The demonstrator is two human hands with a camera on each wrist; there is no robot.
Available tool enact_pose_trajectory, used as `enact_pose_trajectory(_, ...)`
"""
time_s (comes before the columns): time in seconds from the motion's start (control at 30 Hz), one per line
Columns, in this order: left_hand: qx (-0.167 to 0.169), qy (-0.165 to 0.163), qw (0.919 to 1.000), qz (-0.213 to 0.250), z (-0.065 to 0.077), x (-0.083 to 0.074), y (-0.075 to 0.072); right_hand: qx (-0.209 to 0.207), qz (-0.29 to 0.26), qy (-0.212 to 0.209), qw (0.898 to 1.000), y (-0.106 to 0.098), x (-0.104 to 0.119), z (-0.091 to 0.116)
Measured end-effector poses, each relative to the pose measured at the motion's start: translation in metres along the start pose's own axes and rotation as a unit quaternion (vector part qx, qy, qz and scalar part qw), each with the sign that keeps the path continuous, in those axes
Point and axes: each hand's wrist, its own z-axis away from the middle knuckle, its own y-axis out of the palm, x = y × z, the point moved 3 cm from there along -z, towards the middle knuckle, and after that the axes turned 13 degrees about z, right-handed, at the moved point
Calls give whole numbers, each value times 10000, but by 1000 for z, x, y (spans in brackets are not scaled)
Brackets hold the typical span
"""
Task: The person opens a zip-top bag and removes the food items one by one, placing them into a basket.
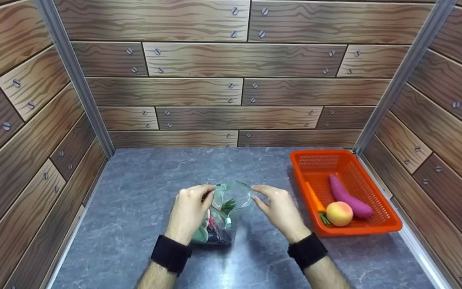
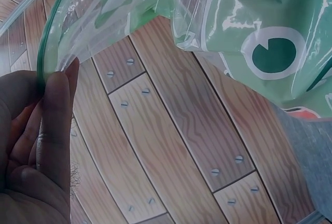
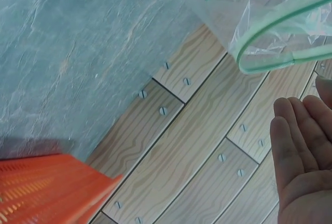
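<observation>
A clear zip bag (image 1: 219,216) with green print and a green-edged mouth sits on the table in front of me, its mouth spread open. Green leaves (image 1: 228,206) and something dark show inside it. My left hand (image 1: 190,206) pinches the bag's left rim between thumb and fingers; in the left wrist view the thumb and fingers (image 2: 54,86) close on the green zip edge. At the mouth's right side is my right hand (image 1: 281,208). Its fingers (image 3: 293,136) are extended with the looped zip edge (image 3: 244,60) just beyond them.
An orange basket (image 1: 299,168) stands to the right, holding a purple eggplant-shaped vegetable (image 1: 345,196), a carrot (image 1: 314,197) and a peach (image 1: 339,213). Wood-patterned walls (image 1: 199,90) enclose the grey table (image 1: 142,172) at the back and both sides.
</observation>
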Motion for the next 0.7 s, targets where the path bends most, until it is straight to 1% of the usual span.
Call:
enact_pose_trajectory(0.13,25,4,10000,35,3,0,1,105,-19,-121,9999,7,8,0)
enact_pose_trajectory(0.2,27,23,10000,35,4,1,1,224,-18,-175,9996,10,11,-1)
enact_pose_trajectory(0.43,5,112,9999,-15,6,0,3,406,46,-513,9978,21,20,-4)
enact_pose_trajectory(0.57,-22,149,9998,-89,8,0,3,503,1,-536,9973,26,23,-6)
enact_pose_trajectory(0.7,-12,107,9999,-118,10,1,2,566,-27,-578,9967,32,26,-9)
